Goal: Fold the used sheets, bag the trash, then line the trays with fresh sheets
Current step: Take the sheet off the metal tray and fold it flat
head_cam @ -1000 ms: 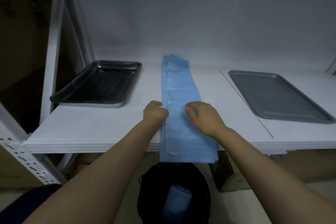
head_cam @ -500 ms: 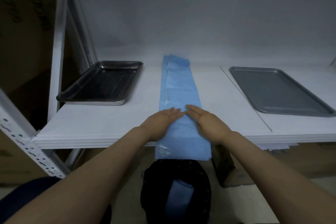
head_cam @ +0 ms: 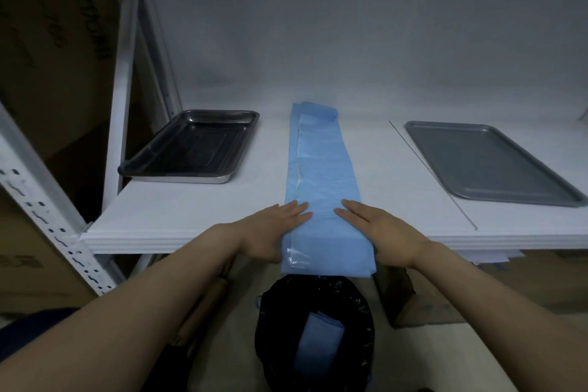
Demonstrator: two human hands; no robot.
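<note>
Both hands have slid apart since a moment ago: left hand [head_cam: 273,229] and right hand [head_cam: 378,232] lie flat, fingers straight, pressing either side of the folded blue sheet [head_cam: 321,169] near the front lip of the white shelf [head_cam: 191,210]. It's a long narrow strip, thin and crinkly, with its near end hanging off the edge above a black bin bag [head_cam: 276,328]. Deep shiny steel tray [head_cam: 194,145] sits left, flat matte grey tray [head_cam: 486,162] right.

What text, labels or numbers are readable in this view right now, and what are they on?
Cardboard box, upper left: dark printed lettering, too blurred and skewed to read.
Lower-left box: faint print, unreadable.
Blue sheet, dark tray, grey tray, black bin bag: no text visible.
</note>
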